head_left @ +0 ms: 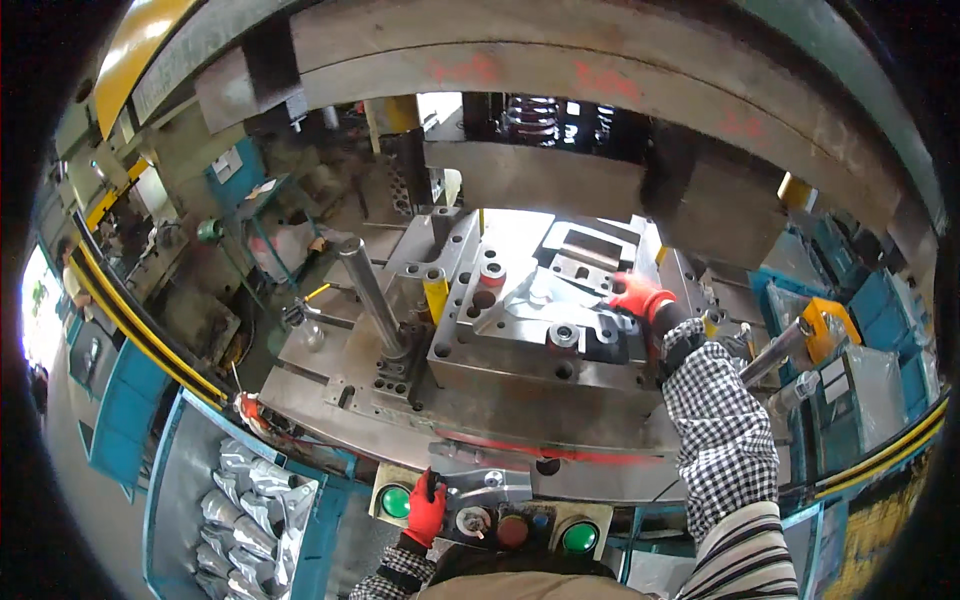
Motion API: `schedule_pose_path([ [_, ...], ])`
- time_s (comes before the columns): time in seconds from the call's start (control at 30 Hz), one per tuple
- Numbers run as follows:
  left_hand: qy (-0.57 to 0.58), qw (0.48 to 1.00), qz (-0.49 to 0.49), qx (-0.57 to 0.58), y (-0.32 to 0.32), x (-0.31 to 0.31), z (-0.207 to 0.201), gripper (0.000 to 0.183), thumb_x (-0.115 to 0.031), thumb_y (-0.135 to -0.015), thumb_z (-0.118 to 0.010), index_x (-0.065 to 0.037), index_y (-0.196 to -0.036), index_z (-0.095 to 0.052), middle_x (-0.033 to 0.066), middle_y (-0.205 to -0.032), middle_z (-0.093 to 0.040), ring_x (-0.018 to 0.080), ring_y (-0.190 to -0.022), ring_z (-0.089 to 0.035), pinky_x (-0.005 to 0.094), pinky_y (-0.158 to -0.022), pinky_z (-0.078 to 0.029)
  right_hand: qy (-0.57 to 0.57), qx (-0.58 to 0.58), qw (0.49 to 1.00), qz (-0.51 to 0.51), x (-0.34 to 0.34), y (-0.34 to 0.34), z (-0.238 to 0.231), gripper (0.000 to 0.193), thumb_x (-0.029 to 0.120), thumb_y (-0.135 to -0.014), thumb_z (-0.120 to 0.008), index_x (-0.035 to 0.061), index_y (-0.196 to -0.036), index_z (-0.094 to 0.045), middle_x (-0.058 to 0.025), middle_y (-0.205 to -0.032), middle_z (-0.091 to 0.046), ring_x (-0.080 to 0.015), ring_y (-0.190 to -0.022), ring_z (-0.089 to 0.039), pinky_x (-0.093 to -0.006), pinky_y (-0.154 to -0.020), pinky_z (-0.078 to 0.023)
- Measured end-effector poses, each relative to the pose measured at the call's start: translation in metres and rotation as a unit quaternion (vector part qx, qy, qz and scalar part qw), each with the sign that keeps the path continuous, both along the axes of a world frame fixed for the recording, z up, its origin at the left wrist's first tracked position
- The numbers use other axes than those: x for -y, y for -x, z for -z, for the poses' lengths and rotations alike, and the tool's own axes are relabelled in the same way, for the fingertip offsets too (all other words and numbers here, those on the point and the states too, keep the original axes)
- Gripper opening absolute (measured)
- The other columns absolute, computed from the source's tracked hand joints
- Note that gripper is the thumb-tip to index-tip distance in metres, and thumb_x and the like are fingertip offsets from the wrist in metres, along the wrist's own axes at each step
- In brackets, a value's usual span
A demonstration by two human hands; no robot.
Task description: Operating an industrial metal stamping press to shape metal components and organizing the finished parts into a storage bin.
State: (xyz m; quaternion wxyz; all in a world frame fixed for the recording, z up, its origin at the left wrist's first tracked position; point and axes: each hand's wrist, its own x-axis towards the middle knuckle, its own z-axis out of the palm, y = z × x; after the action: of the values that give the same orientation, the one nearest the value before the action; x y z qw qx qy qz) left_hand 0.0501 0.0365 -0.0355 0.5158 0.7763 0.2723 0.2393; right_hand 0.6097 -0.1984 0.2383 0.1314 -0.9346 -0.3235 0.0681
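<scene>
My right hand (640, 296), in a red glove, reaches far over the press die (500, 368). Its fingers close on the right edge of a shiny formed sheet-metal part (540, 292) lying on the die. The fingertips partly blend into the metal there. Close to my body, my left hand (427, 512), in a red glove with dark fingertips, is at the left end of a second formed sheet-metal part (490, 484). Its fingers are closed on that end. This part lies along the top of a control box (455, 505) with green buttons.
A blue bin (165, 510) with several formed metal parts stands at the lower left. Steel guide posts (372, 300) rise beside the die, and the heavy upper press beam (540, 65) hangs above. More blue bins (890, 310) and an orange holder (830, 332) are at the right.
</scene>
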Motion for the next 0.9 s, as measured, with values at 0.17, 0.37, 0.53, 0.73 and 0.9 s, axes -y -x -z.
schedule_pose_path([
  [0.17,0.012,0.999,0.033,-0.005,0.032,-0.025,-0.065,0.066,-0.010,-0.086,-0.076,0.001,-0.146,-0.052,0.0196,-0.135,-0.064,0.0294,-0.126,-0.062,0.0397,-0.106,-0.048,-0.292,-0.033,0.944,-0.150,0.048,0.191,-0.042,0.064,0.036,-0.086,-0.078,0.0047,-0.137,-0.057,-0.0209,-0.124,-0.062,-0.0311,-0.119,-0.060,-0.0424,-0.099,-0.050],
  [0.37,-0.132,0.989,-0.025,-0.060,0.071,-0.089,-0.020,0.097,-0.010,-0.076,-0.087,0.005,-0.156,-0.034,0.0197,-0.150,-0.052,0.0292,-0.135,-0.054,0.0392,-0.113,-0.043,0.039,-0.392,0.916,-0.077,0.244,0.334,0.136,0.089,0.051,-0.083,-0.078,0.0038,-0.150,-0.042,-0.0227,-0.144,-0.050,-0.0367,-0.133,-0.050,-0.0447,-0.112,-0.039],
  [0.53,0.075,0.992,0.034,-0.097,0.114,-0.129,0.058,0.111,-0.009,-0.068,-0.093,0.004,-0.157,-0.028,0.0165,-0.144,-0.055,0.0272,-0.130,-0.056,0.0393,-0.107,-0.049,-0.097,-0.251,0.962,0.041,0.247,0.414,0.302,0.104,0.057,-0.080,-0.081,0.0027,-0.156,-0.035,-0.0241,-0.155,-0.045,-0.0407,-0.141,-0.044,-0.0470,-0.120,-0.033],
  [0.73,0.148,0.986,0.033,-0.064,0.106,-0.125,0.081,0.121,-0.014,-0.058,-0.096,0.007,-0.156,-0.029,0.0196,-0.149,-0.050,0.0287,-0.137,-0.051,0.0402,-0.115,-0.043,-0.218,-0.204,0.950,0.092,0.225,0.444,0.305,0.097,0.043,-0.074,-0.090,0.0021,-0.148,-0.044,-0.0223,-0.144,-0.053,-0.0403,-0.136,-0.047,-0.0489,-0.117,-0.036],
  [0.9,0.102,0.992,-0.019,-0.076,0.111,-0.114,0.077,0.117,-0.009,-0.059,-0.093,0.007,-0.155,-0.030,0.0194,-0.148,-0.051,0.0289,-0.136,-0.052,0.0413,-0.115,-0.043,-0.239,-0.249,0.928,0.143,0.227,0.445,0.310,0.100,0.047,-0.072,-0.090,-0.0011,-0.146,-0.044,-0.0275,-0.142,-0.052,-0.0443,-0.135,-0.046,-0.0523,-0.114,-0.039],
])
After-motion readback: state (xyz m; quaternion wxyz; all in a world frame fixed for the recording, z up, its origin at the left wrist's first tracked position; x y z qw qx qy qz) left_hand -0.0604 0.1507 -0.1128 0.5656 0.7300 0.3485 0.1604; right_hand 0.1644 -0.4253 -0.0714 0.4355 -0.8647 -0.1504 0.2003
